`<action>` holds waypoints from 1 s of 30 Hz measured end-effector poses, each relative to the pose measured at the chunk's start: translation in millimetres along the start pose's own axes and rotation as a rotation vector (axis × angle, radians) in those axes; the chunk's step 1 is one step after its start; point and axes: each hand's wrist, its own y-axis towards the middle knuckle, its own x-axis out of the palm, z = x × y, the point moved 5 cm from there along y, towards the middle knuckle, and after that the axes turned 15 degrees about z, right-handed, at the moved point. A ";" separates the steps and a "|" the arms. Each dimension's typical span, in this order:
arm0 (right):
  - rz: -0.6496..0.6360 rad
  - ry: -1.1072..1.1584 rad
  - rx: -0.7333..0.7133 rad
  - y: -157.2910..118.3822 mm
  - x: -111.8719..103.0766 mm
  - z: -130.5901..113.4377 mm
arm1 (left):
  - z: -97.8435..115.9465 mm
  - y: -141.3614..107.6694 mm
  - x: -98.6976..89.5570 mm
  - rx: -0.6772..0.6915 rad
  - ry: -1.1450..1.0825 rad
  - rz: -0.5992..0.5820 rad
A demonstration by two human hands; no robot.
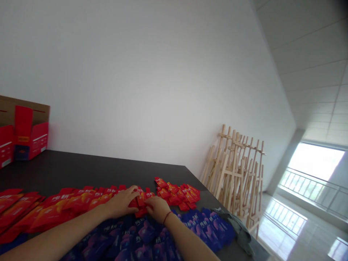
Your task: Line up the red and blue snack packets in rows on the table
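While both forearms reach in from the bottom of the frame, the action sits just below centre, right among the glossy red-and-orange printed packets [140, 198] lying between the two hands. The left hand [122, 201] arches over the near end of a long overlapping row of similar red packets [63, 203], its thumb spread well away from its fingers — a wide, loose curve against the pile. Over on its right, the right hand [158, 208], a thin dark-red cord bracelet [166, 217] at the wrist, meets the same packets with bent, bunched fingers; whether they pinch one, I cannot tell.

Below the hands, dark-blue packets with pale lettering [146, 232] crowd the bottom centre, and more blue packets [208, 228] fan out at lower right, next to a crumpled grey-green cloth [240, 232]. Just right of centre, a loose heap of red packets [176, 194] lies on the black tabletop [81, 166].

At the left edge stand open red cardboard boxes [24, 141], brown board rising behind them. Across to the right — pale wooden easels [236, 170] lean in a cluster by the plain white wall [136, 90], with a bright window [317, 159] beyond.
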 end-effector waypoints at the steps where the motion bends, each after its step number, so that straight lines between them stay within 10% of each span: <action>1: 0.001 0.031 0.051 2.1 0.2 4.7 | 1.1 1.4 2.3 -0.014 0.006 -0.011; 14: -0.208 -0.061 0.447 54.1 17.7 18.9 | -66.6 22.4 -53.6 -0.162 0.206 -0.103; 30: -0.173 -0.102 0.305 50.0 21.1 16.0 | -2.0 16.6 -29.9 0.034 0.220 -0.065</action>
